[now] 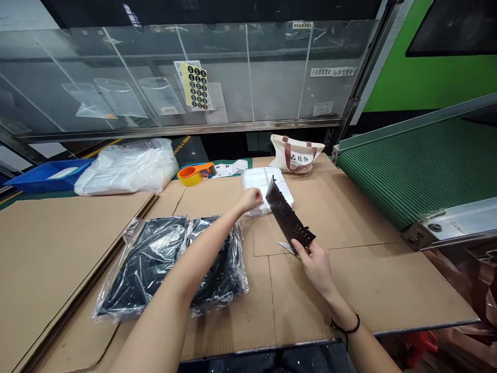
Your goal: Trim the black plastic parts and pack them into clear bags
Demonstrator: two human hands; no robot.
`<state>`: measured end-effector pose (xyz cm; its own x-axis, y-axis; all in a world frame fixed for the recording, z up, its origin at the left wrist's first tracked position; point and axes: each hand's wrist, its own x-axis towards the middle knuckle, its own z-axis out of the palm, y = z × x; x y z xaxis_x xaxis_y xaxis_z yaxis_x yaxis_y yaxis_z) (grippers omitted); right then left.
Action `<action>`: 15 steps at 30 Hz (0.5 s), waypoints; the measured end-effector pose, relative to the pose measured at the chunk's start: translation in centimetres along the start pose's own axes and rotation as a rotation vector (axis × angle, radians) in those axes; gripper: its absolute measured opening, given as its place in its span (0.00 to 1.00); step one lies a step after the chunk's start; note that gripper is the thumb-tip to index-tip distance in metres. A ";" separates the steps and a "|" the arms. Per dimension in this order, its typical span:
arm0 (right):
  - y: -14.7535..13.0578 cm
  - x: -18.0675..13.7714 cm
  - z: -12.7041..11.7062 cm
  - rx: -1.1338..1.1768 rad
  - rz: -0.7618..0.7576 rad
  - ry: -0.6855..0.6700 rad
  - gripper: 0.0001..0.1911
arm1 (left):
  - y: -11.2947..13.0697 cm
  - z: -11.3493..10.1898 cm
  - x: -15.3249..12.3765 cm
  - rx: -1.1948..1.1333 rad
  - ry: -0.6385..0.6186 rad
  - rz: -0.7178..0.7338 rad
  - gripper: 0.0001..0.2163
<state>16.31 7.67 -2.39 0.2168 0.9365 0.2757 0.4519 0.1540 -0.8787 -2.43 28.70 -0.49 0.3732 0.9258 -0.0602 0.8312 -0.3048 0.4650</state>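
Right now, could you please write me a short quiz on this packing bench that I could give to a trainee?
1. True or false: the right hand holds the dark perforated panel by its lower end.
2. Multiple choice: what does the left hand touch? A) the tape dispenser B) the stack of white bags C) the tote bag
3. Fill in: as the person sees them, the bagged black parts lie to the ____ of the panel.
Key: 1 true; 2 B; 3 left.
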 end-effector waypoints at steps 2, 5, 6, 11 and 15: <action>-0.1 0.0 0.2 -0.020 -0.017 -0.007 0.23 | -0.2 0.1 0.2 -0.022 -0.004 -0.009 0.10; -0.2 0.0 0.3 -0.042 -0.042 -0.012 0.24 | -0.5 0.0 0.4 -0.059 -0.006 -0.012 0.11; -0.2 0.0 0.4 -0.048 -0.048 -0.012 0.24 | -0.6 -0.1 0.5 -0.071 -0.009 -0.011 0.11; -0.5 0.1 0.6 -0.074 -0.082 -0.009 0.23 | -0.9 -0.4 0.6 -0.122 -0.034 -0.002 0.11; -0.7 0.3 0.8 -0.089 -0.111 -0.031 0.22 | -1.0 -0.4 0.6 -0.163 -0.014 -0.001 0.11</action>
<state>15.41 8.08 -1.98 0.1354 0.9246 0.3560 0.5467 0.2299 -0.8051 -3.20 29.63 -0.57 0.3787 0.9226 -0.0728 0.7544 -0.2622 0.6017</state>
